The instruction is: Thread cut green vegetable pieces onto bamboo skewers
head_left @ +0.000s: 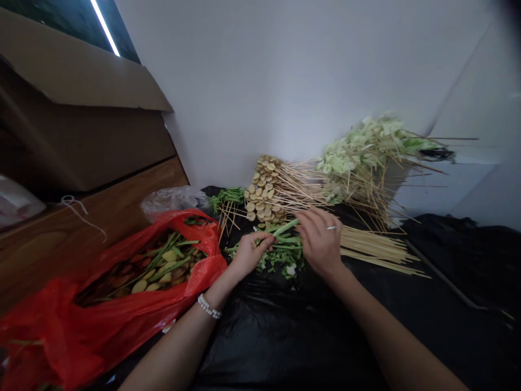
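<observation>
A green stalk (286, 227) runs between my two hands. My left hand (253, 252) pinches its lower left end. The fingers of my right hand (319, 239), which wears a ring, are closed around its upper right end. Under and between the hands lies a pile of chopped greens and stalks (280, 259) on black plastic sheeting (277, 331). Just right of my right hand are loose bare skewers (378, 250). Behind the hands is a stack of skewered potato slices (264, 190), their sticks pointing right.
A red bag (134, 309) with sliced vegetables stands open at left, beside clear plastic (175, 201). Skewered cabbage (358, 146) is heaped at back right. Skewered green pieces (228, 198) lie behind the bag. A cardboard box (89, 136) sits at the upper left.
</observation>
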A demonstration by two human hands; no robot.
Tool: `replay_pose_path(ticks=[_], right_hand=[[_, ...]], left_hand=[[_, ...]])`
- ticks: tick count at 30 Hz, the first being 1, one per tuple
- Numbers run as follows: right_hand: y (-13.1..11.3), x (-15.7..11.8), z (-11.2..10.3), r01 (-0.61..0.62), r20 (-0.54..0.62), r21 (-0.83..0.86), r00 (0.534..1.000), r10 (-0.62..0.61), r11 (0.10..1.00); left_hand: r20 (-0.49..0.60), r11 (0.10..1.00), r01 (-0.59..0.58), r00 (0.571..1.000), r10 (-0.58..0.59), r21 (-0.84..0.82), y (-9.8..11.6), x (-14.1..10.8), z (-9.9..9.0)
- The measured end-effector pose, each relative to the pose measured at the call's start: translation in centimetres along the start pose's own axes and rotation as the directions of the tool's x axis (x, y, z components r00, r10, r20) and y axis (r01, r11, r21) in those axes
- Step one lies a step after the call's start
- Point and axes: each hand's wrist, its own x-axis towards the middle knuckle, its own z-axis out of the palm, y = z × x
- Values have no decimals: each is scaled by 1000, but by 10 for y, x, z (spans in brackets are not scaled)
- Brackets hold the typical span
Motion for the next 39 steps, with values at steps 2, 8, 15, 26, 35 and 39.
replay_pose_path(ticks=[2, 8, 15, 26, 35, 39], right_hand=[[-8, -3, 3, 178, 140, -66, 976, -168, 982], [-10, -10, 12, 318, 287, -146, 920, -267, 937], [-10, -8, 8, 364, 290, -107, 901, -322, 925], [-22, -11, 4, 394, 122, -95, 916, -382, 914], [-22, -15, 9, 309, 80, 29, 947, -311, 950], [-20, -17, 13, 127, 168, 138, 974, -150, 982]], left_hand=[[-4, 999, -34, 999, 34, 10, 2, -1, 1], [63, 997, -80, 995, 79, 7, 9, -3, 1], [134, 999, -27, 991, 29, -22, 10, -2, -1], [188, 735, 307, 952, -243, -604, 17, -6, 6], [335, 435, 398, 917, -217, -808, 25, -5, 1], [291, 436, 367, 928, -233, -821, 24, -2, -4]])
